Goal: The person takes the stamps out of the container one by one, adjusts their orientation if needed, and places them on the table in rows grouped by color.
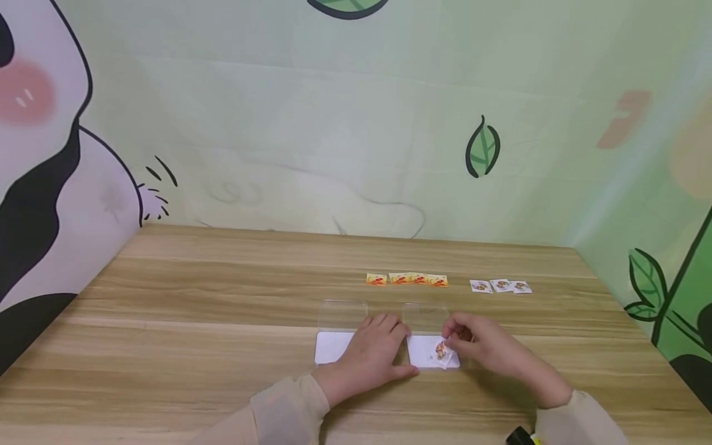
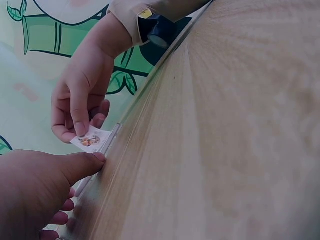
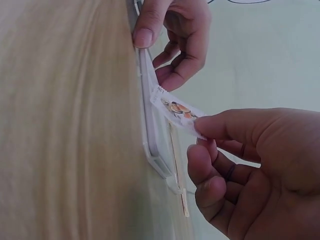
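Observation:
My right hand (image 1: 484, 343) pinches a small white postage stamp (image 3: 176, 110) between thumb and index finger. The stamp has a perforated edge and an orange-brown picture, and is tilted over the white half of a flat plastic case (image 1: 418, 352). That case lies open, its clear flap (image 1: 425, 316) folded away from me. My left hand (image 1: 369, 349) holds the same case at its left side, thumb at the near edge and fingertips towards the fold. A second open case (image 1: 330, 347) lies partly hidden under the left hand.
Several orange-yellow stamps (image 1: 376, 280) lie in a row behind the cases. Farther right are three white stamps (image 1: 502, 285). The wooden table (image 1: 194, 346) meets a printed backdrop (image 1: 311, 123) at the back and sides.

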`<action>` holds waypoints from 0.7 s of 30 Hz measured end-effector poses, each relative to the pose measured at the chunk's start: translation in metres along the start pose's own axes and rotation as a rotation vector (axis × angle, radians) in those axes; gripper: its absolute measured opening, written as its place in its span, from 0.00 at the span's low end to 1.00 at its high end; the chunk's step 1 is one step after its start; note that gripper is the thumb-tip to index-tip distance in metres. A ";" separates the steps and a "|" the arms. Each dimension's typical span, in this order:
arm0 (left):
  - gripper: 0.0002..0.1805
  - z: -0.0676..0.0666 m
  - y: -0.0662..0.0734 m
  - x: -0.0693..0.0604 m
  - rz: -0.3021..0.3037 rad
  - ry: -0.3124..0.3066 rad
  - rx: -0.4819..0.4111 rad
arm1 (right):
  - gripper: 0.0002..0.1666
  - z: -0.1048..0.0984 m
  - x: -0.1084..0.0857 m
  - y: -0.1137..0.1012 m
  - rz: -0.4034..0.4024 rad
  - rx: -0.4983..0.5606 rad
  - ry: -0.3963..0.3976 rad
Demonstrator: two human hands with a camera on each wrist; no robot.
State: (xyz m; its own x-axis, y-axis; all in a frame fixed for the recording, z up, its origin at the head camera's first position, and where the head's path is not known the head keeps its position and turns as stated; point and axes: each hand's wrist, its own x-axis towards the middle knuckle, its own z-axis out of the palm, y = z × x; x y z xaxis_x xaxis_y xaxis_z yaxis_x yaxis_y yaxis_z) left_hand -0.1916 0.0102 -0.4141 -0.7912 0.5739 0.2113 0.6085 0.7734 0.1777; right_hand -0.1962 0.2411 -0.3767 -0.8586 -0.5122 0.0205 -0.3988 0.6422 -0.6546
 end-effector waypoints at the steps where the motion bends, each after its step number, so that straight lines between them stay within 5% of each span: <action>1: 0.33 0.000 0.000 0.000 -0.001 -0.001 -0.002 | 0.03 -0.001 0.000 0.000 -0.001 0.008 -0.003; 21: 0.33 0.001 0.000 -0.001 -0.005 -0.007 0.004 | 0.09 -0.018 -0.005 0.004 0.026 0.236 0.002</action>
State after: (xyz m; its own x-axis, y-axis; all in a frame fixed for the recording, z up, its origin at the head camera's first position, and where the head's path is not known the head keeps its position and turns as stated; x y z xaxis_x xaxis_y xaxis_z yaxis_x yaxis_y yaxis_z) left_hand -0.1915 0.0099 -0.4152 -0.7945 0.5720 0.2038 0.6044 0.7773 0.1746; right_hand -0.1994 0.2565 -0.3661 -0.8685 -0.4957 0.0024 -0.2899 0.5040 -0.8136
